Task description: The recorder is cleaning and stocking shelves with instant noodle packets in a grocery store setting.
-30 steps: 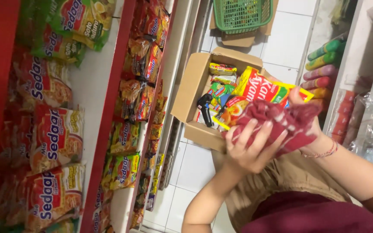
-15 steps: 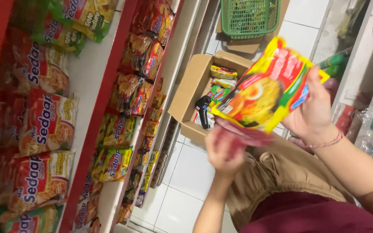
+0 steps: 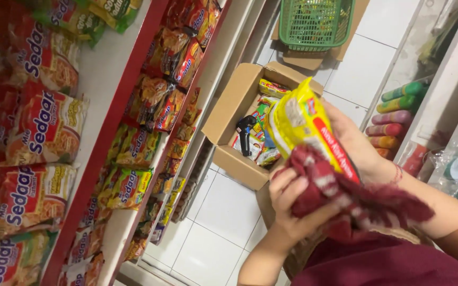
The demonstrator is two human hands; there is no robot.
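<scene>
Wiping step in hand: the left hand (image 3: 292,204), fingers curled around a dark red cloth (image 3: 345,198), presses it against the near side of a yellow noodle packet (image 3: 300,124), which the right hand (image 3: 356,145) grips from the far side above an open cardboard box (image 3: 229,111) on the tiled floor (image 3: 223,212). The next move, by judgement, calls for turning the packet to reach its unwiped face. The packet looks glossy, plump and unopened (its printed front faces mostly away).
</scene>
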